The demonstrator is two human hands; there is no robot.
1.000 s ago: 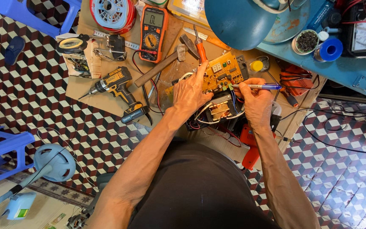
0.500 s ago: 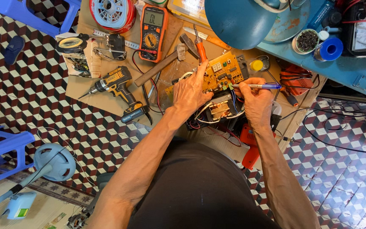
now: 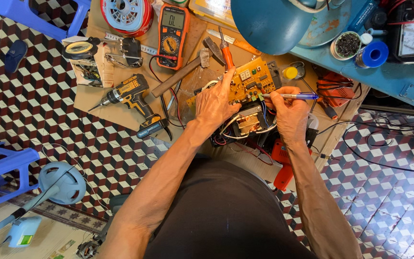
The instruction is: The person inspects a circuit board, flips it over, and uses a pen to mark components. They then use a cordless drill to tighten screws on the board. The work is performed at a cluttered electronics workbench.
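Marking or probing the yellow circuit board (image 3: 251, 79), lying near table centre at twelve o'clock from the body. Left hand (image 3: 219, 103) pressing flat on the board's nine o'clock edge, fingers spread, gripping nothing. Right hand (image 3: 288, 112) pinching a blue pen (image 3: 291, 96), tip pointing toward nine o'clock at the board's lower edge, just above the transformer (image 3: 247, 122). Next, probably needing steady bracing and fine tip placement among the components.
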